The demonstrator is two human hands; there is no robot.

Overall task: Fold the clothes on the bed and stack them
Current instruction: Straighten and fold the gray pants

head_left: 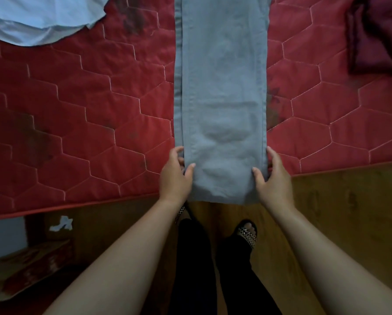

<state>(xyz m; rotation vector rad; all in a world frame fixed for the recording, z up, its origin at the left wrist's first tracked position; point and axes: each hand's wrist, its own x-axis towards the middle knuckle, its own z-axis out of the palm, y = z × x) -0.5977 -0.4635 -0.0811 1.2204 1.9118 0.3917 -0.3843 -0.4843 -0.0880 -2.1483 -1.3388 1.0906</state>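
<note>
Two hands grip trousers (222, 87) at near end: left hand (175, 178) on left edge, right hand (273, 180) on right, fingers (274, 156) curled round cloth. Trousers lie lengthwise on bed (77, 110).

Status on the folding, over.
Left hand, right hand: each pinching a side of the grey trousers. Trousers flat, near end overhanging. Blue garment, maroon garment well aside.

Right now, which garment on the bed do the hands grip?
The grey trousers, centre: left hand and right hand pinch their near end. The pale blue garment and maroon garment lie untouched.
</note>
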